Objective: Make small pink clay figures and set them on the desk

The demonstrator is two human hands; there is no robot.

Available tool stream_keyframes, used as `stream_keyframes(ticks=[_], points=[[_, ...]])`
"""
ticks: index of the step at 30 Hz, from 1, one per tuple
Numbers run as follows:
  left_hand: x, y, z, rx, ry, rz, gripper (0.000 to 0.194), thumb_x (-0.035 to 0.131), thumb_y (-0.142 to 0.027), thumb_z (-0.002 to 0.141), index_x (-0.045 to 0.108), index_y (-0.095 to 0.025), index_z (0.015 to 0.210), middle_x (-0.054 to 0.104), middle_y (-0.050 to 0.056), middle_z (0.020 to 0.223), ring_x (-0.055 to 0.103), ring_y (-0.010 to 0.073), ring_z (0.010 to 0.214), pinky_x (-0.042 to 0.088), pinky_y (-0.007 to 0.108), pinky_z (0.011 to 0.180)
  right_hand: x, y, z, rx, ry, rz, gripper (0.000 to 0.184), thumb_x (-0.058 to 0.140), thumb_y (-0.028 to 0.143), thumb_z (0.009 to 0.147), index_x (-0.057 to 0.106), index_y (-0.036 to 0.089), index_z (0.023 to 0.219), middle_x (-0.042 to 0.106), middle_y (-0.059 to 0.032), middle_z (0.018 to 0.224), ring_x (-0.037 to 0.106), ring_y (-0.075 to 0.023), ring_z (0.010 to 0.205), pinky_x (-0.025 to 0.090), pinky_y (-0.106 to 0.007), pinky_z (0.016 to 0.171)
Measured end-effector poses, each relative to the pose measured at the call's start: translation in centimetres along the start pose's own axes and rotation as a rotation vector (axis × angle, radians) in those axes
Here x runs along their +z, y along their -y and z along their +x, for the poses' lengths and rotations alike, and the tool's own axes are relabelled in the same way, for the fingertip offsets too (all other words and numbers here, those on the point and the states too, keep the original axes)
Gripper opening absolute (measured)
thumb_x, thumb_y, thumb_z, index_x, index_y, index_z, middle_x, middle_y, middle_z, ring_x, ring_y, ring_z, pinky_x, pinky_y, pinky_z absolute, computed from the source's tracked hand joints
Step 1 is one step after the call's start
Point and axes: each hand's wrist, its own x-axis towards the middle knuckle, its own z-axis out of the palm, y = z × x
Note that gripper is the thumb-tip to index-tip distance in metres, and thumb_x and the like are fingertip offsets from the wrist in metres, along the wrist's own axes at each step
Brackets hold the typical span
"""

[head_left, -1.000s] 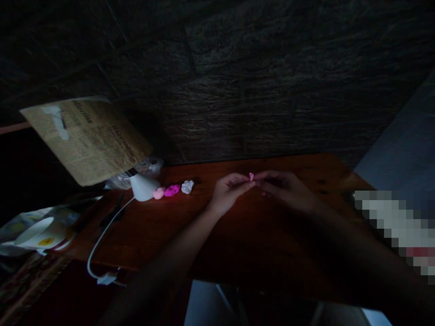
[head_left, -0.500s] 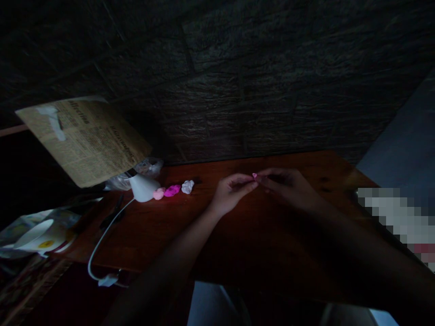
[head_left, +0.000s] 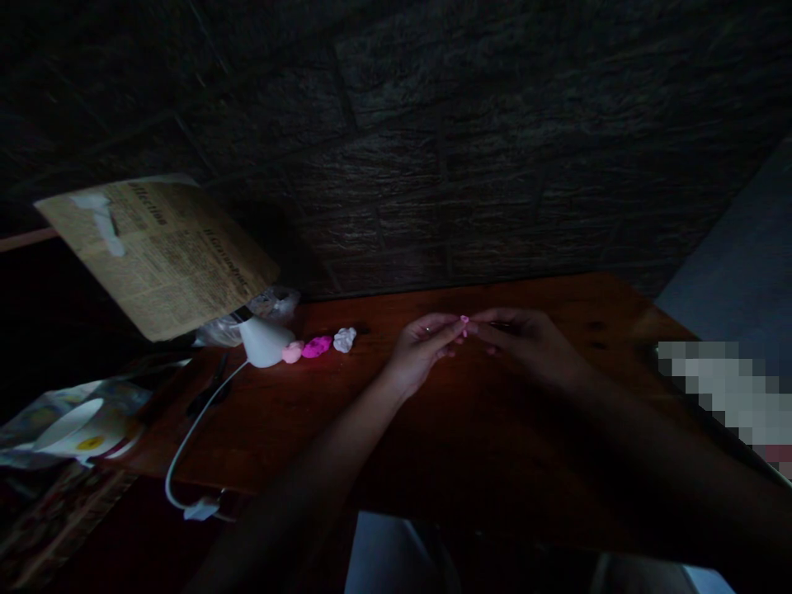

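Left hand (head_left: 421,351) had just tucked its fingers lower, baring more of the small pink piece (head_left: 464,319), which it and the right hand (head_left: 535,342) pinched above the counter (head_left: 285,404), so shaping was probably still ongoing.

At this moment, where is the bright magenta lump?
In the head view, the bright magenta lump lies on the brown wooden table, left of the left hand, between a pale pink lump and a white lump.
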Motion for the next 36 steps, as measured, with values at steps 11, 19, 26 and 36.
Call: stream_keyframes(ticks=[11, 19, 26, 36], points=[[0.2, -0.2, -0.1, -0.006, 0.018, -0.090, 0.027, 0.092, -0.036, 0.062, 0.078, -0.020, 0.079, 0.069, 0.000, 0.077, 0.058, 0.0079, 0.071, 0.043, 0.020, 0.061, 0.2, -0.2, -0.2, -0.003, 0.016, 0.005, 0.037, 0.076, 0.059, 0.079, 0.081, 0.024, 0.090, 0.077, -0.0049, 0.088, 0.062, -0.0157, 0.072, 0.048, -0.029, 0.062], [0.1, 0.0, -0.2, -0.098, 0.003, -0.175, 0.024, 0.091, -0.027, 0.063, 0.080, -0.020, 0.083, 0.072, 0.002, 0.082, 0.059, 0.0095, 0.076, 0.046, 0.022, 0.067, 0.4, -0.2, -0.4, -0.036, -0.002, 0.024, 0.035, 0.078, 0.056, 0.079, 0.080, 0.022, 0.088, 0.076, -0.0044, 0.085, 0.063, -0.0146, 0.070, 0.049, -0.027, 0.059], [0.2, -0.1, -0.2, -0.126, 0.007, -0.224, 0.018, 0.088, -0.021, 0.066, 0.079, -0.019, 0.082, 0.071, 0.002, 0.081, 0.060, 0.0105, 0.078, 0.045, 0.023, 0.068, 0.8, 0.1, -0.4, -0.075, -0.008, 0.032, 0.034, 0.080, 0.054, 0.078, 0.077, 0.021, 0.084, 0.077, -0.0051, 0.084, 0.063, -0.0143, 0.068, 0.049, -0.024, 0.054], [0.2, -0.2, -0.3, -0.100, 0.025, -0.220, 0.023, 0.090, -0.024, 0.064, 0.079, -0.016, 0.082, 0.070, 0.001, 0.077, 0.061, 0.0087, 0.073, 0.045, 0.021, 0.065, 1.1, -0.1, -0.5, -0.180, -0.027, -0.049, 0.036, 0.074, 0.057, 0.084, 0.075, 0.021, 0.084, 0.077, -0.0053, 0.082, 0.062, -0.0132, 0.061, 0.049, -0.023, 0.049]])
